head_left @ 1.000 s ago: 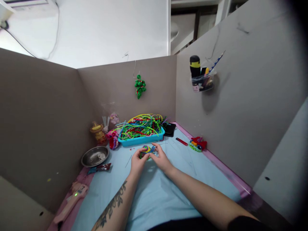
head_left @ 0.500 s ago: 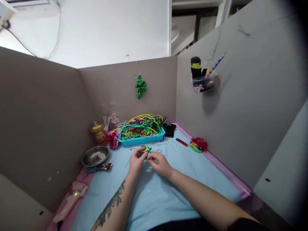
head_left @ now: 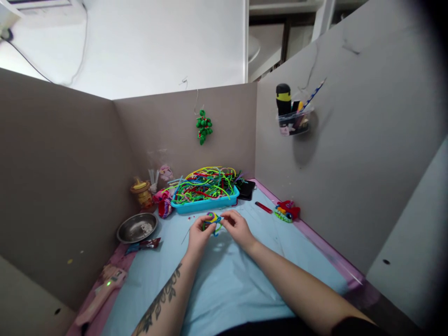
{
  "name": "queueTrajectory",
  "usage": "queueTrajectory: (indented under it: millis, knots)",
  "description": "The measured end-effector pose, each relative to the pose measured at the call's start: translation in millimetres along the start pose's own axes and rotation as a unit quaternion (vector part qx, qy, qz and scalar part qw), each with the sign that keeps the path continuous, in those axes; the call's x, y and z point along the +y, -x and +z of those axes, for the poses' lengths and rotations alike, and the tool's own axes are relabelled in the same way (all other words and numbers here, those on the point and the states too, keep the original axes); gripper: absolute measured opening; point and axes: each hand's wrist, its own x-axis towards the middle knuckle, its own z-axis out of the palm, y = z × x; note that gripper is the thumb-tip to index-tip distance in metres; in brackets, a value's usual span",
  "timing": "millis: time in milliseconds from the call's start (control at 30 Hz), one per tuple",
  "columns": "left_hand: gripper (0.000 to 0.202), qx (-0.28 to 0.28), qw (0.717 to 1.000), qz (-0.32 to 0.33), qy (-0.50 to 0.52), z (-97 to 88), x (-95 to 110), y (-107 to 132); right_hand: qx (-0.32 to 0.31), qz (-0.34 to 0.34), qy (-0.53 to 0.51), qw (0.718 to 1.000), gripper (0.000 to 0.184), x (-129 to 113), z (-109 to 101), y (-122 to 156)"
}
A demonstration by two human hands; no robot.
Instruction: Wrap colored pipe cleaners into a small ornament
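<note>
Below centre, left hand [head_left: 198,234] is pinching the colourful piece [head_left: 213,217]; right hand [head_left: 239,230] is poising narrow at its edge, hold unclear; gentle bracing is probably helping.

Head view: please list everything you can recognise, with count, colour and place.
Piece: 1, multicolour, centre
Tray: 1, blue, back centre
Stems: many, multicolour, in tray
Case: 1, black, right of tray
Tool: 1, red, right side
Toy: 1, mostly red, far right
Soft craft: count unclear, pinkish, left of tray
Jar: 1, yellowish, back left
Bowl: 1, silver, left
Packet: 1, blue and brown, before bowl
Device: 1, pink, front left
Rod: 1, dark, left of piece
Panels: 3, grey, left, back and right
Ornament: 1, green, back panel
Tub: 1, clear, right panel
Cloth: 1, light blue, underneath
Left hand: 1, bare, holding piece
Right hand: 1, bare, at piece's right
</note>
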Motion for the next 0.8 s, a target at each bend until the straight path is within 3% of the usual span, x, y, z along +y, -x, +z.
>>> queueTrajectory:
  millis: [167, 567, 800]
  knots:
    - [0.030, -0.019, 0.999, 0.020, -0.037, 1.4, 0.2, 2.8, -0.005, -0.035, 0.015, 0.999, 0.009, -2.7, 1.8, 0.1]
    - [0.032, -0.054, 0.998, 0.003, -0.018, 2.5, 3.7, 4.9, 0.023, 0.013, 0.033, 0.999, 0.008, 0.7, 0.4, -1.1]
    - [0.031, -0.056, 0.998, -0.002, -0.004, 0.0, -1.1, 3.0, 0.007, 0.036, -0.014, 0.999, 0.014, 3.7, 4.2, 0.2]
